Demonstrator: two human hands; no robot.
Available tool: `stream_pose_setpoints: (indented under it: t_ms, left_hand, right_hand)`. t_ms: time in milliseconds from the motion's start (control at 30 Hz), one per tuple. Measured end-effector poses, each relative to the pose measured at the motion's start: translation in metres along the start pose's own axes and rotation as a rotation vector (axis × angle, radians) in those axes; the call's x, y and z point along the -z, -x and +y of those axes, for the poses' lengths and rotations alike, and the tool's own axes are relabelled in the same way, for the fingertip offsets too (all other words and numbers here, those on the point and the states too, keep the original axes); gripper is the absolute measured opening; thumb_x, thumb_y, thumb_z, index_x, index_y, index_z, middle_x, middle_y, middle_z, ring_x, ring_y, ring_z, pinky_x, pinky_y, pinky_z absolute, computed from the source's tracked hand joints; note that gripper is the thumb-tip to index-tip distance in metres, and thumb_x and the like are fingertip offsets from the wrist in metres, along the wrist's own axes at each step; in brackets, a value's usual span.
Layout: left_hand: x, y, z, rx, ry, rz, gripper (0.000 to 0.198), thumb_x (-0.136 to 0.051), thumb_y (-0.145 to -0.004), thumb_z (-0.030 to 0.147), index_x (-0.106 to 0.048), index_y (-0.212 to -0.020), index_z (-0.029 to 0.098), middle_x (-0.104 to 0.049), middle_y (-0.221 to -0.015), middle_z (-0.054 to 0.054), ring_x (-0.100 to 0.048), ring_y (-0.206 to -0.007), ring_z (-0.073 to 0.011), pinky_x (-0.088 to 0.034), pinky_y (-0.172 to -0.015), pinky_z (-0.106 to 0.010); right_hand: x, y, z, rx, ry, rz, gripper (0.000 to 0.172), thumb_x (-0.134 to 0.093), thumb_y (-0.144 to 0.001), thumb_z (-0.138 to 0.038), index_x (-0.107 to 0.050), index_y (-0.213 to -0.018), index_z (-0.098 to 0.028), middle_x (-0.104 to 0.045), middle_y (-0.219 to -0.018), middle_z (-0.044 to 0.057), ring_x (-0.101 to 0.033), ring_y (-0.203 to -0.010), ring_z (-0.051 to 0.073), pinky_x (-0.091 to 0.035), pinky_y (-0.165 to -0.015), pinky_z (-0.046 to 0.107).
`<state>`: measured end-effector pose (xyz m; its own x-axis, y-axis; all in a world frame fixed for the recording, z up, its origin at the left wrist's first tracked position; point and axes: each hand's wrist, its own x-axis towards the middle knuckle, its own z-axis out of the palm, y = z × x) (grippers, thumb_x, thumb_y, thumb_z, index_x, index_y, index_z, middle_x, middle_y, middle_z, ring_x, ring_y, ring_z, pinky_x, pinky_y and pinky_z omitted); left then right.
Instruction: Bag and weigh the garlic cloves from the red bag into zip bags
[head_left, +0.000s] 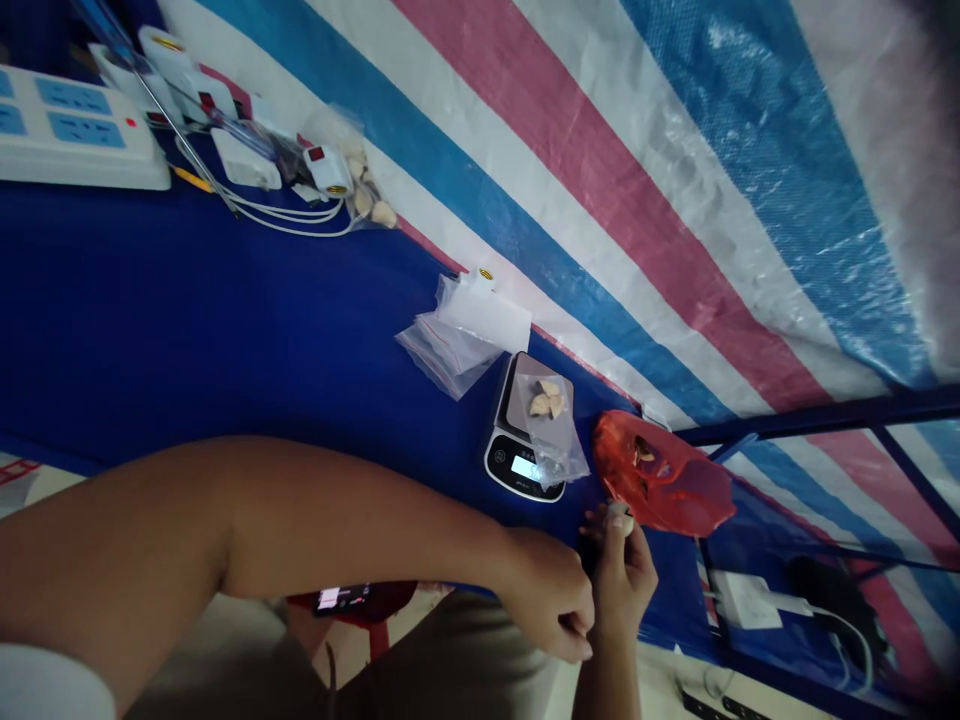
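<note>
My left hand (pixel 551 598) is curled into a loose fist beside my right wrist, and nothing shows in it. The fingertips of my right hand (pixel 624 572) pinch a small pale piece (pixel 616 510), too small to make out clearly, just left of a red plastic bag (pixel 675 480). The bag's mouth is open, with brownish pieces (pixel 646 455) inside. A digital kitchen scale (pixel 501 462) stands beyond my hands with its display lit. On its plate lies a clear zip bag (pixel 559 440) holding several beige pieces (pixel 546 400); the bag partly covers the display.
Empty zip bags (pixel 450 345) lie behind the scale on the blue table (pixel 225 330). Further left are a filled clear bag (pixel 367 195), white cables (pixel 292 218) and a power strip (pixel 82 130). A striped tarp (pixel 525 130) rises behind. A phone (pixel 343 598) is below the table edge.
</note>
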<state>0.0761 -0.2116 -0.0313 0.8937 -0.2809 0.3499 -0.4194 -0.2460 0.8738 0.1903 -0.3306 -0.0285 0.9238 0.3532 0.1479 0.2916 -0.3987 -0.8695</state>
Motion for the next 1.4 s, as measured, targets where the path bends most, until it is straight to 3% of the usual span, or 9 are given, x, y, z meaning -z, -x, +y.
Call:
stream_pose_setpoints:
  t_ms: [133,367,467,567,700,833,1000,1167,1400]
  left_hand:
    - [0.002,0.002,0.002,0.009,-0.026,0.001,0.037,-0.068,-0.079,0.034,-0.048,-0.05,0.023,-0.05,-0.047,0.003,-0.042,-0.045,-0.0132,-0.036,-0.049,-0.031]
    - [0.007,-0.003,-0.001,0.157,0.02,0.147,0.031,-0.067,-0.078,0.031,-0.048,-0.055,0.022,-0.054,-0.052,0.002,-0.046,-0.05,-0.0122,-0.034,-0.052,-0.03]
    - [0.008,-0.007,-0.001,0.178,0.028,0.124,0.029,-0.068,-0.078,0.031,-0.051,-0.057,0.022,-0.056,-0.054,0.002,-0.048,-0.052,-0.0121,-0.035,-0.053,-0.029]
    - [0.009,-0.008,0.003,0.309,0.078,0.213,0.032,-0.068,-0.081,0.035,-0.053,-0.058,0.02,-0.053,-0.053,0.002,-0.049,-0.052,-0.0108,-0.036,-0.053,-0.027]
    - [0.008,-0.005,0.011,0.467,0.372,0.323,0.039,-0.064,-0.089,0.055,-0.06,-0.077,0.018,-0.056,-0.062,0.004,-0.054,-0.045,-0.0098,-0.043,-0.049,-0.025]
    - [0.004,-0.004,0.013,0.398,0.567,0.342,0.036,-0.065,-0.09,0.05,-0.061,-0.104,0.017,-0.059,-0.076,0.003,-0.058,-0.046,-0.0105,-0.049,-0.046,-0.024]
    - [-0.005,-0.008,0.008,0.319,0.82,0.345,0.039,-0.064,-0.093,0.044,-0.053,-0.121,0.019,-0.058,-0.078,0.003,-0.06,-0.05,-0.0108,-0.052,-0.049,-0.025]
    - [-0.009,-0.013,0.008,0.284,0.937,0.431,0.041,-0.075,-0.084,0.036,-0.053,-0.114,0.019,-0.059,-0.089,0.002,-0.064,-0.057,-0.0103,-0.055,-0.049,-0.025]
    - [-0.013,-0.015,0.012,0.383,0.891,0.487,0.018,-0.058,-0.082,0.015,-0.055,-0.1,0.017,-0.063,-0.083,0.002,-0.06,-0.047,-0.0093,-0.052,-0.046,-0.024]
  right_hand:
    - [0.0,-0.001,0.001,0.013,-0.094,-0.038,0.058,-0.077,-0.081,-0.064,-0.072,-0.111,-0.015,-0.078,-0.1,0.011,-0.073,-0.084,0.025,-0.057,-0.071,0.034]
    - [0.0,-0.001,0.007,0.026,-0.394,-0.099,0.036,-0.072,-0.089,-0.05,-0.06,-0.109,-0.023,-0.077,-0.112,0.008,-0.075,-0.105,0.025,-0.058,-0.089,0.039]
    - [0.002,0.004,0.002,-0.016,-0.38,-0.085,0.031,-0.067,-0.091,-0.049,-0.059,-0.105,-0.023,-0.077,-0.11,0.008,-0.075,-0.095,0.022,-0.058,-0.086,0.038]
    - [0.004,0.012,-0.009,-0.058,-0.386,-0.066,0.031,-0.068,-0.091,-0.049,-0.059,-0.104,-0.022,-0.077,-0.106,0.008,-0.075,-0.086,0.02,-0.058,-0.083,0.037]
    - [0.006,0.026,-0.025,-0.046,-0.399,-0.101,0.031,-0.069,-0.092,-0.047,-0.058,-0.108,-0.023,-0.077,-0.105,0.008,-0.074,-0.09,0.021,-0.058,-0.079,0.035]
    - [0.004,0.034,-0.034,-0.034,-0.435,-0.108,0.026,-0.07,-0.092,-0.041,-0.062,-0.107,-0.022,-0.076,-0.108,0.006,-0.074,-0.093,0.019,-0.057,-0.08,0.032]
    - [0.005,0.032,-0.037,-0.061,-0.475,-0.007,0.024,-0.08,-0.084,-0.036,-0.069,-0.099,-0.022,-0.076,-0.099,0.002,-0.074,-0.096,0.019,-0.057,-0.087,0.033]
    - [0.011,0.03,-0.039,-0.075,-0.465,0.042,0.026,-0.088,-0.074,-0.034,-0.075,-0.091,-0.019,-0.076,-0.091,0.002,-0.07,-0.083,0.015,-0.055,-0.077,0.027]
    - [0.017,0.03,-0.04,-0.081,-0.266,0.108,0.034,-0.09,-0.069,-0.038,-0.076,-0.092,-0.016,-0.076,-0.082,0.003,-0.067,-0.072,0.016,-0.051,-0.064,0.027]
